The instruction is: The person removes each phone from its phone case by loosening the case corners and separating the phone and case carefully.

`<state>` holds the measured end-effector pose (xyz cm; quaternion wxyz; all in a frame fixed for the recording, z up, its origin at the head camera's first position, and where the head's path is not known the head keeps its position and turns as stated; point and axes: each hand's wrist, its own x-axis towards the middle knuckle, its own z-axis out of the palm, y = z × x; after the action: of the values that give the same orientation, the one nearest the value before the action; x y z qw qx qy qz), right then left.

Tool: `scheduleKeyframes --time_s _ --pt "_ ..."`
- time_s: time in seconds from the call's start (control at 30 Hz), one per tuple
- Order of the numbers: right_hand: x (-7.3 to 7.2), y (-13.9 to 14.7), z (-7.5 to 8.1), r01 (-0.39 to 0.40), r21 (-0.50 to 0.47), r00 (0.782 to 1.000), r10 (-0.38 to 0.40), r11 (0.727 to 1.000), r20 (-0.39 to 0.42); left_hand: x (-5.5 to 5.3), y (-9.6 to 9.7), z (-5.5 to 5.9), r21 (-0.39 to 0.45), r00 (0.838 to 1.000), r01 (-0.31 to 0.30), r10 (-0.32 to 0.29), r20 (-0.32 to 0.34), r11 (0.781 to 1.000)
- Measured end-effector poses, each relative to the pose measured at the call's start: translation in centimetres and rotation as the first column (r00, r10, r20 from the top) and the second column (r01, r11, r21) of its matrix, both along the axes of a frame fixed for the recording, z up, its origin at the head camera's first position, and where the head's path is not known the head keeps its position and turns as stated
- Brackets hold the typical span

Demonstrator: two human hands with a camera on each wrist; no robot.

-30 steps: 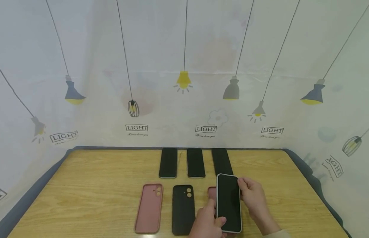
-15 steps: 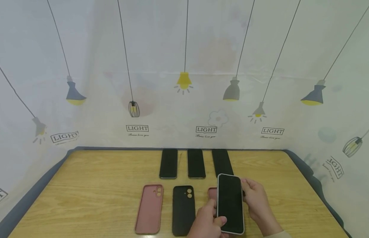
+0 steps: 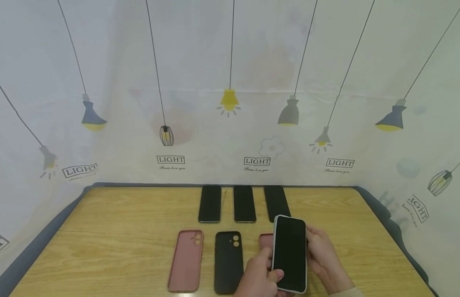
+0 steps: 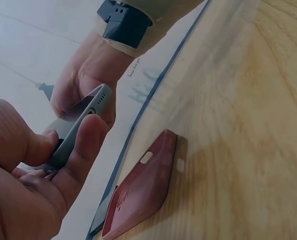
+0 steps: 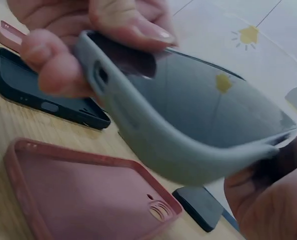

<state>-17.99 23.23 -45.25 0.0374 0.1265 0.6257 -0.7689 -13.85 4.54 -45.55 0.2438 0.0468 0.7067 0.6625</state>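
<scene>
A phone (image 3: 290,253) with a dark screen sits in a pale grey phone case (image 5: 163,157), held above the table near its front. My left hand (image 3: 257,274) grips its lower left side, thumb on the screen and fingers underneath. My right hand (image 3: 324,253) holds the right edge near the upper half; its fingertips are partly hidden behind the phone. Under the phone lies a pink case (image 5: 88,195), mostly covered in the head view. Close to my left hand is a black case (image 3: 228,262), and left of it another pink case (image 3: 185,260).
Along the far edge of the wooden table (image 3: 122,231) lie a left phone (image 3: 210,203), a middle phone (image 3: 244,203) and a right black phone (image 3: 276,202). A printed cloth (image 3: 200,136) hangs behind and on both sides.
The phone in its case has shifted slightly right and turned a little. My right thumb has moved from the upper right corner down along the right edge. The things on the table stay put.
</scene>
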Motion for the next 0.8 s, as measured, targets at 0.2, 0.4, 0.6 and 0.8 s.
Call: scheduleKeyframes --time_s 0.2,0.4,0.6,0.8 --pt "-0.3 -0.1 0.3 -0.002 -0.062 1.000 0.002 0.998 0.007 -0.6 -0.5 -0.5 -0.004 0.998 0.014 -0.013 0.068 1.000" --pt "0.0 0.0 0.1 -0.106 -0.175 0.992 0.115 0.979 0.044 -1.2 -1.0 -3.1 0.064 1.000 0.007 -0.007 -0.006 0.998" --pt "0.6 0.6 0.2 -0.370 -0.101 0.928 0.372 0.924 0.001 -0.6 -2.0 -0.2 0.099 0.996 -0.008 0.017 -0.088 0.995" --pt "1.1 0.4 0.1 -0.461 0.015 0.887 0.461 0.887 0.015 -1.0 -2.5 0.4 0.098 0.991 -0.052 0.064 -0.116 0.994"
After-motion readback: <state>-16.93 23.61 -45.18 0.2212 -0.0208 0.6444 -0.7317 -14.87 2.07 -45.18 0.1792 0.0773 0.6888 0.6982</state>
